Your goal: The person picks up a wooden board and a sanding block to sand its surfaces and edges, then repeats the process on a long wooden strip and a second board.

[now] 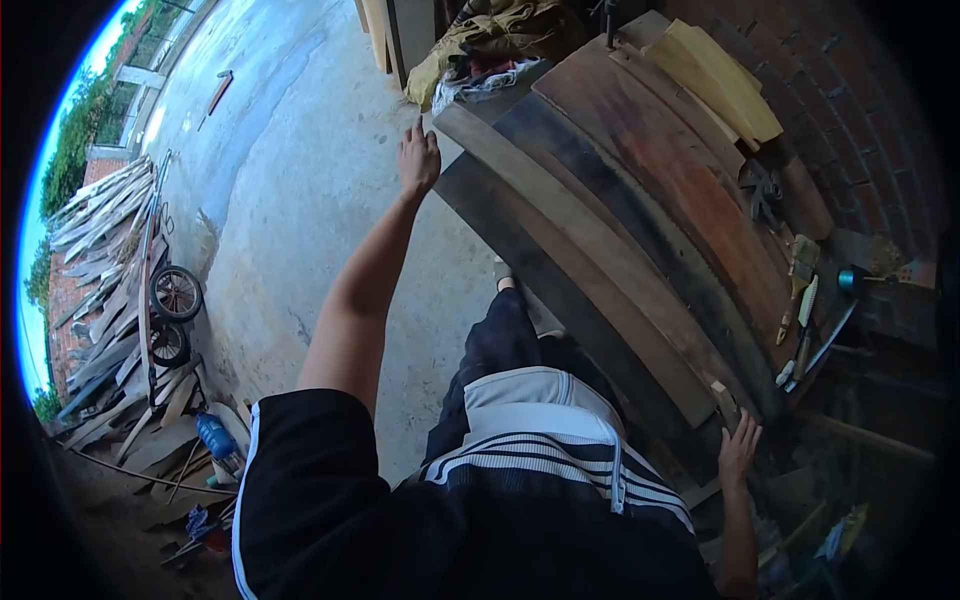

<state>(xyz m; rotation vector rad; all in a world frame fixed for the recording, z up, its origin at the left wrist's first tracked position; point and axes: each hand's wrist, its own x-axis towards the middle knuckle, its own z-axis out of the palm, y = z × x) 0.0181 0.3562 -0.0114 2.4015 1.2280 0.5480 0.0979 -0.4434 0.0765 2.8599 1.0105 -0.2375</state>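
My left hand is beside the far end of a long narrow plank, index finger stretched out and the other fingers partly curled. No object shows in it. My right hand is at the near end of the planks, fingers spread, fingertips close to a small wood block. A second, darker board lies along the side nearest my body. Beyond the narrow plank, a dark stained board and a wide reddish-brown board lie side by side on the bench.
A paintbrush and other hand tools lie at the bench's right edge. Yellowish boards and stuffed sacks are at the back. On the left, scrap wood, a wheel and a blue bottle stand by the concrete floor.
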